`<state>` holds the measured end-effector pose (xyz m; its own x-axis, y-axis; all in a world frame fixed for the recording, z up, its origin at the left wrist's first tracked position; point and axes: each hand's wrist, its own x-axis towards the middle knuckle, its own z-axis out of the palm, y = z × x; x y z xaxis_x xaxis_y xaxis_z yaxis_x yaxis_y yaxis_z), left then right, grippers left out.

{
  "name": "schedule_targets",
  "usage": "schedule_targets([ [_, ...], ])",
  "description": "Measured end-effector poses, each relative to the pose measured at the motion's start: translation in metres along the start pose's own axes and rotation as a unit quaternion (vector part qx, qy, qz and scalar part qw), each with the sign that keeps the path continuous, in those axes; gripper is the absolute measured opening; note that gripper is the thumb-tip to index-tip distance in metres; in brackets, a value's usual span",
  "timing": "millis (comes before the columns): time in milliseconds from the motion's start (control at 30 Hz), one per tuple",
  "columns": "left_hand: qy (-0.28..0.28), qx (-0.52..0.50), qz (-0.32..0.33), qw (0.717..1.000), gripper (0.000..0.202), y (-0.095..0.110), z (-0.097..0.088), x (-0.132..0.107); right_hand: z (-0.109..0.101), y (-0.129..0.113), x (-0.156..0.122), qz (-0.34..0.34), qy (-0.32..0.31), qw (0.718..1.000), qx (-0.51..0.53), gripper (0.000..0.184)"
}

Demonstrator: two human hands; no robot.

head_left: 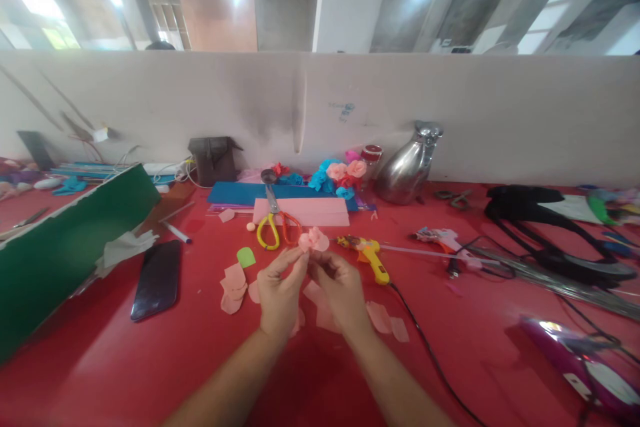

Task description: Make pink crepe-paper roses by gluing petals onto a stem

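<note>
The left hand (281,288) pinches the base of the pink flower (314,239) from seven o'clock, the right hand (341,285) from five, above the red table (115,360); seemingly upright, any stem hidden. The yellow glue gun (371,256), just past the flower's three o'clock, is nearer the right.

- Pink ruffled paper flower (314,239), frame centre: matt, crinkled.
- Silver rounded metal jug (406,170), right of centre: smooth, glossy.
- Black rectangular phone (156,280), lower left: glossy.
</note>
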<state>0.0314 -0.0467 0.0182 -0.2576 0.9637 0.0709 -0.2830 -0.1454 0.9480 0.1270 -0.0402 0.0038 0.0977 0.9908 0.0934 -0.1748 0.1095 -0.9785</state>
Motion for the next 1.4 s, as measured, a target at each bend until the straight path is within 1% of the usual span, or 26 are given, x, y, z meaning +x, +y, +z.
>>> schedule_targets([
  [133,-0.024,0.072,0.07,0.995,0.017,0.003,0.0,-0.004,0.0,-0.001,0.0,0.0,0.016,1.0,-0.01,0.017],
  [233,-0.02,0.112,0.118,0.987,0.015,0.003,0.0,-0.004,-0.001,-0.002,-0.001,-0.003,0.023,0.999,-0.024,0.017],
  [367,-0.009,0.137,0.147,0.98,0.012,0.0,-0.001,-0.001,0.0,-0.005,-0.002,-0.016,0.025,0.998,-0.059,0.013],
  [533,0.001,0.134,0.153,0.979,0.004,0.0,-0.003,0.003,0.004,-0.009,-0.004,-0.018,0.017,0.997,-0.07,0.01],
  [667,0.013,0.155,0.159,0.975,0.003,0.0,-0.004,0.005,0.006,-0.008,-0.005,-0.015,0.019,0.996,-0.084,0.01],
  [800,0.048,0.142,0.127,0.98,0.006,-0.003,-0.003,0.006,0.008,-0.005,-0.006,-0.014,0.02,0.995,-0.093,0.013],
  [900,0.055,0.129,0.091,0.986,0.01,-0.004,-0.002,0.006,0.007,-0.005,-0.006,-0.011,0.02,0.996,-0.091,0.013],
  [1000,0.061,0.118,0.075,0.988,0.012,-0.003,-0.002,0.005,0.007,-0.006,-0.006,-0.011,0.022,0.995,-0.095,0.013],
  [1133,0.063,0.137,0.088,0.985,0.009,-0.004,-0.002,0.005,0.008,-0.004,-0.007,-0.021,0.018,0.995,-0.1,0.015],
  [1300,0.087,0.14,0.112,0.98,0.011,-0.008,-0.001,0.004,0.01,-0.001,-0.009,-0.02,0.009,0.996,-0.091,0.016],
  [1400,0.074,0.12,0.119,0.983,0.014,-0.003,0.0,0.003,0.011,-0.004,-0.01,-0.014,0.023,0.996,-0.087,0.017],
])
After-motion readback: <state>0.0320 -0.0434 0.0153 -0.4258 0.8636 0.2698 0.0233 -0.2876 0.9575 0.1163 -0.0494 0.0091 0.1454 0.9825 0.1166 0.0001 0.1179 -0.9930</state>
